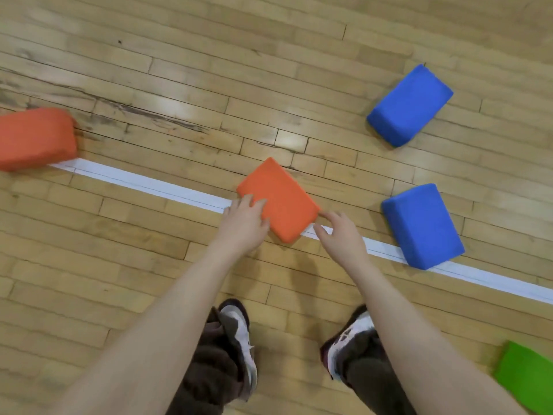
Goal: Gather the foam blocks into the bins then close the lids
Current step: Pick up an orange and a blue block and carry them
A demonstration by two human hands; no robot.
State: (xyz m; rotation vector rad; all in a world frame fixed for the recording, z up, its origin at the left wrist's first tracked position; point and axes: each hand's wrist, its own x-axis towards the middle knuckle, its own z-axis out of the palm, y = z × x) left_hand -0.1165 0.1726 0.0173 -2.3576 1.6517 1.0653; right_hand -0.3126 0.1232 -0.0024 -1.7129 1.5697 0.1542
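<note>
Early on: left hand [244, 218] gripping orange block [278, 199] on floor [179, 70], right hand [338, 232] loosely open, touching corner. 5 blocks visible, ungathered; bins out of view.

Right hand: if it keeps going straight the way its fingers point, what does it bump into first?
The right hand would most likely meet the orange block first; its fingertips look almost against that block's near edge, though whether they touch is unclear.

Floor [179, 31]: I see pale wooden boards, scuffed dark at left.
White line [143, 182]: painted, running diagonally across it.
Shoes [241, 333]: white and maroon, below brown trousers [209, 381].
</note>
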